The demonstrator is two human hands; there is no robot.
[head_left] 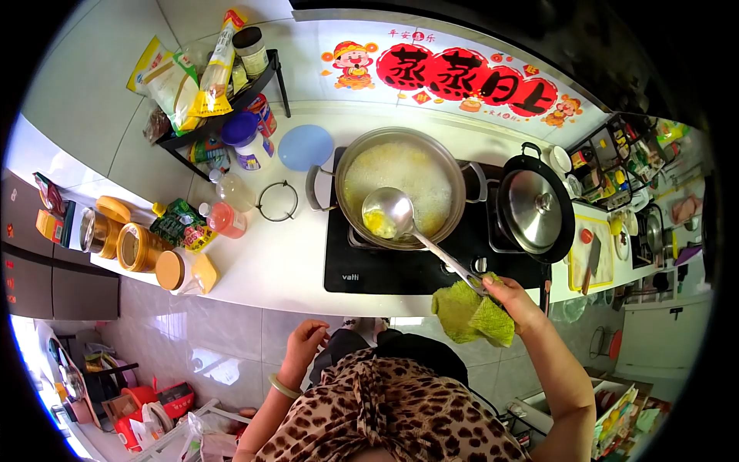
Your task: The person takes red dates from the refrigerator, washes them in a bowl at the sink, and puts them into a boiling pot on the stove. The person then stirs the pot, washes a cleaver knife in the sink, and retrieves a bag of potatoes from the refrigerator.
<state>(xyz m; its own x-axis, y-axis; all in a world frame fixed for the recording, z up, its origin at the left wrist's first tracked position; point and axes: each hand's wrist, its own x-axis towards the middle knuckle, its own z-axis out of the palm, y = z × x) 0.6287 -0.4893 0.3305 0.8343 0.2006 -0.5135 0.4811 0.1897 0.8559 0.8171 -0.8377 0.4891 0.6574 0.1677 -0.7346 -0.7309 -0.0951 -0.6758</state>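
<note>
My right hand is closed around the handle end of a metal ladle, with a green cloth hanging in the same grip. The ladle's bowl is over the near part of a wide pot and has some yellow food in it. Foamy, pale yellow liquid fills the pot, which stands on the left burner of a black gas stove. My left hand hangs in front of the counter edge, its fingers loosely curled, and I see nothing in them.
A lidded black wok occupies the right burner. Further right lie a cutting board and a knife. Left on the counter are a wire ring, a blue round mat, bottles and jars.
</note>
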